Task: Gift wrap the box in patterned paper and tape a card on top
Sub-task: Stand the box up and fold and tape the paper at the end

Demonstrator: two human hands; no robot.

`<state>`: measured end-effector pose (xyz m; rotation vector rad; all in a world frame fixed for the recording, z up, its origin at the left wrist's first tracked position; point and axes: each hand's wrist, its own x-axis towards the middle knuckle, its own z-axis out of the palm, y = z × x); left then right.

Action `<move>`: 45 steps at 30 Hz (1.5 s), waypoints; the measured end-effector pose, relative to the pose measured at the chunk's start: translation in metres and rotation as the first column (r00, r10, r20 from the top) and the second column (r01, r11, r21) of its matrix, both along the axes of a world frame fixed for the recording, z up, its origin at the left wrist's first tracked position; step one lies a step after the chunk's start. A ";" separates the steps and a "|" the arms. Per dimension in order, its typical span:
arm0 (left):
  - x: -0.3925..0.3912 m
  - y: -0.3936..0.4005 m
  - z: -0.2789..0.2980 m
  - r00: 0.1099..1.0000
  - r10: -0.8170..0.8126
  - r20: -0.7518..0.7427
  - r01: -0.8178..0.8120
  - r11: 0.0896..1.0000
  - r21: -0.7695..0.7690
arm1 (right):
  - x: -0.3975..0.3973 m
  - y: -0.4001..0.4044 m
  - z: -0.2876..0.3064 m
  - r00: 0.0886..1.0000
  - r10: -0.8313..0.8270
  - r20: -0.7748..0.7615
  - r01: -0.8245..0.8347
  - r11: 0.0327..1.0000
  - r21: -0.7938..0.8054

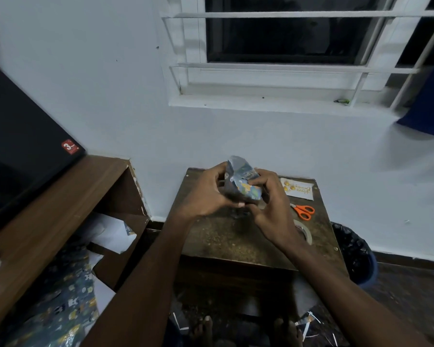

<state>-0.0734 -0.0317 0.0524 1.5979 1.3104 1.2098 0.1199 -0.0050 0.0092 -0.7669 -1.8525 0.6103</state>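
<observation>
Both hands hold the small box (243, 182), wrapped in glossy blue patterned paper, lifted above the far half of a little square wooden table (236, 241) with a mottled, worn top. The left hand (206, 194) curls round the box's left side, thumb along its near bottom edge; the right hand (273, 209) curls round its right side, fingers on the creased paper. A loose paper flap sticks up at 12 o'clock from the box. At 3 o'clock lies the flat cream card (298, 190) with gold dots, near the table's far right corner. Orange-handled scissors (303, 211) lie at 4 o'clock, and a tape roll (305, 231) peeks past the right wrist. The table's near half is bare.
</observation>
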 end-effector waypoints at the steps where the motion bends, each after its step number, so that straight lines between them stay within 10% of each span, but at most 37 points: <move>1: 0.004 -0.001 0.001 1.000 0.015 -0.020 -0.014 0.999 0.031 | 0.000 0.002 0.000 1.000 -0.029 0.007 0.029 0.998 0.055; 10: -0.008 0.003 -0.014 0.998 -0.033 -0.055 0.024 0.986 -0.167 | 0.005 0.001 -0.002 0.971 -0.035 0.238 0.008 0.994 0.111; 20: 0.004 0.004 -0.018 0.985 -0.017 0.172 0.044 0.987 -0.152 | 0.016 0.004 0.004 0.996 -0.013 0.092 0.012 1.000 0.010; 29: 0.002 0.011 -0.022 0.984 0.071 0.163 -0.056 0.994 -0.095 | 0.013 0.003 0.003 0.928 -0.285 0.240 0.194 0.920 0.342; 45: 0.000 0.004 -0.018 0.967 0.002 0.254 0.022 0.996 -0.092 | 0.014 0.010 0.012 0.956 -0.091 0.278 0.032 0.978 0.208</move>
